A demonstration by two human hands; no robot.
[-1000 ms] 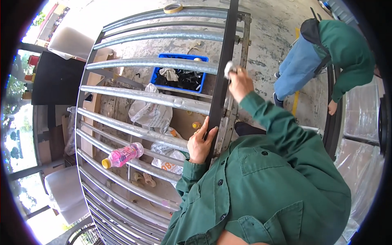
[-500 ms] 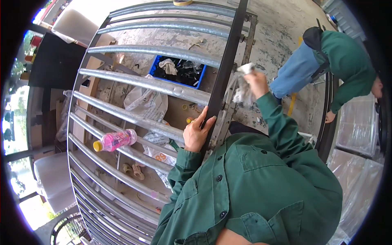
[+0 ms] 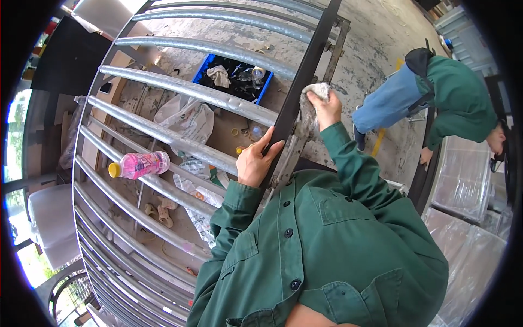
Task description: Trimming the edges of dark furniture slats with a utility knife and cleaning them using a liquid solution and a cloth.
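Note:
A long black flat bar lies along the near side of a rack of grey metal tubes. My left hand rests against this bar, index finger and thumb stretched apart, holding nothing. Farther along, my right hand is closed round a crumpled whitish rag. The rag touches the bar's right side, and part of it hangs down below my fingers. A pink bottle with a yellow cap lies across the tubes, left of my left hand.
Beneath the tubes are a blue crate of dark pieces and a cloth, plastic bags and clogs. To the right, a co-worker in a green shirt bends over another dark bar, near film-wrapped stacks.
My right hand has come left with the rag, from beside the bar to touching it. My left hand stays on the bar. The view has shifted slightly.

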